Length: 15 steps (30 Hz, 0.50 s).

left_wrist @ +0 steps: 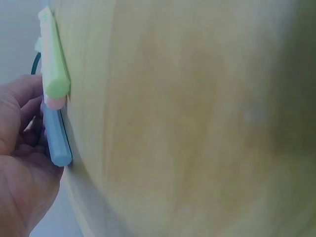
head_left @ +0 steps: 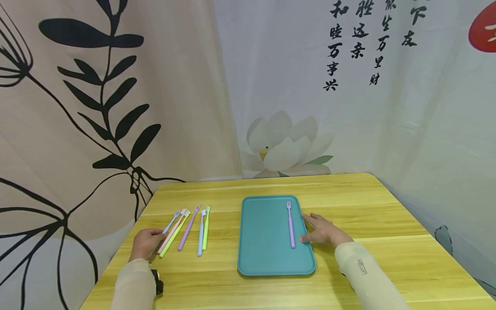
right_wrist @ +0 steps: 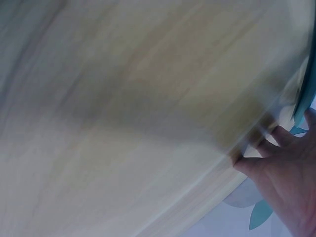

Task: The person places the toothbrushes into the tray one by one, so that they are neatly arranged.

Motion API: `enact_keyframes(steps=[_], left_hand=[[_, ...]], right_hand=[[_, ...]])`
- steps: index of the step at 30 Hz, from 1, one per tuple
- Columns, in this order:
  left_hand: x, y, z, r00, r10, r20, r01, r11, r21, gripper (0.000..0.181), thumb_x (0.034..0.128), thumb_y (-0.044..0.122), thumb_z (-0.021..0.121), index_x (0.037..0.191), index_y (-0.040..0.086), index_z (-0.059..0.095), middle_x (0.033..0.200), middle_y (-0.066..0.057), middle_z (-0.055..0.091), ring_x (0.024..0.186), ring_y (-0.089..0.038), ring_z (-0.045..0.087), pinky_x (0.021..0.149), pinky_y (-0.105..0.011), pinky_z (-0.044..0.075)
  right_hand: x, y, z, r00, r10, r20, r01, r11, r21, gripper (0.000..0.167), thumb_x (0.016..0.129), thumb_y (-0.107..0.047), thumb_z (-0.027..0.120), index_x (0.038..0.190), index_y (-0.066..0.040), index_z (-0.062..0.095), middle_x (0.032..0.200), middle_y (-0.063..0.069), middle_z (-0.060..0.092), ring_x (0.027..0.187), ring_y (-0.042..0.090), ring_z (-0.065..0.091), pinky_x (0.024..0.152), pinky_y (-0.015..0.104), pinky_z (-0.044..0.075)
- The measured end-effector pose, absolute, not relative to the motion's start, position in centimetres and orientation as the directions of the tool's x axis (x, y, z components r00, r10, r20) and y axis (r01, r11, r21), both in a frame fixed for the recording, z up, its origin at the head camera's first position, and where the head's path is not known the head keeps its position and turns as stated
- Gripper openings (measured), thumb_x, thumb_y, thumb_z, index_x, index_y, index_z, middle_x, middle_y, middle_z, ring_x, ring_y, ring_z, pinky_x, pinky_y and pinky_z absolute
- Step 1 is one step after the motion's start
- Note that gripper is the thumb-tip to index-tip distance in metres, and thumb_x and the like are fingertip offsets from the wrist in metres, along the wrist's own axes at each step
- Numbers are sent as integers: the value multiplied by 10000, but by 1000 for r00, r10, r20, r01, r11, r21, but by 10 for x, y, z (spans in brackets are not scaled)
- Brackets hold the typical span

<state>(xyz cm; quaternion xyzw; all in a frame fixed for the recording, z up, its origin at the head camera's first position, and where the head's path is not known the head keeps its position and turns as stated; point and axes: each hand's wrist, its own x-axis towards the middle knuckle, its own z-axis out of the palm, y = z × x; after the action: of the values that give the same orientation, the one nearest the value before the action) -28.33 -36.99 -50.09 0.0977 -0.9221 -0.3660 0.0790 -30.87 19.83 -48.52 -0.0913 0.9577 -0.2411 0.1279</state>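
Note:
My left hand [head_left: 146, 244] grips the leftmost blue toothbrush [head_left: 172, 220], whose handle end [left_wrist: 60, 153] shows beside the curled fingers in the left wrist view. Close against it lie a pink toothbrush [head_left: 170, 234] and a green toothbrush [head_left: 173, 237]. A purple toothbrush [head_left: 188, 228], another blue toothbrush [head_left: 201, 234] and another green toothbrush [head_left: 206, 230] lie to their right. On the teal tray [head_left: 263, 237] rests a purple toothbrush [head_left: 290, 226], near the right side. My right hand [head_left: 323, 230] touches the tray's right rim with its fingers spread.
The wooden table [head_left: 387, 258] carries the tray and the toothbrushes. Behind it hangs a cloth backdrop [head_left: 193, 107] with printed leaves, a lotus and characters. A dark band [head_left: 156, 282] sits at the left wrist.

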Motion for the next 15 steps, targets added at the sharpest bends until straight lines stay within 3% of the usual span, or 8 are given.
enact_keyframes(steps=[5, 15], left_hand=[[-284, -368, -498, -965, -240, 102, -114, 740, 663, 304, 912, 137, 647, 1033, -138, 695, 981, -266, 693, 926, -425, 627, 824, -545, 501], [-287, -367, -498, -943, -321, 87, -178, 708, 683, 330, 903, 155, 611, 1044, -129, 700, 988, -276, 688, 928, -446, 623, 821, -549, 505]], right_hand=[[-309, 199, -486, -950, -232, -207, -105, 867, -487, 936, 830, -489, 767, 1575, -169, 298, 1584, 270, 207, 1392, 585, 181, 1061, 750, 153], [-308, 198, -486, -951, -235, -200, -110, 864, -492, 934, 829, -480, 773, 1573, -167, 304, 1578, 273, 216, 1393, 559, 217, 1055, 738, 205]])
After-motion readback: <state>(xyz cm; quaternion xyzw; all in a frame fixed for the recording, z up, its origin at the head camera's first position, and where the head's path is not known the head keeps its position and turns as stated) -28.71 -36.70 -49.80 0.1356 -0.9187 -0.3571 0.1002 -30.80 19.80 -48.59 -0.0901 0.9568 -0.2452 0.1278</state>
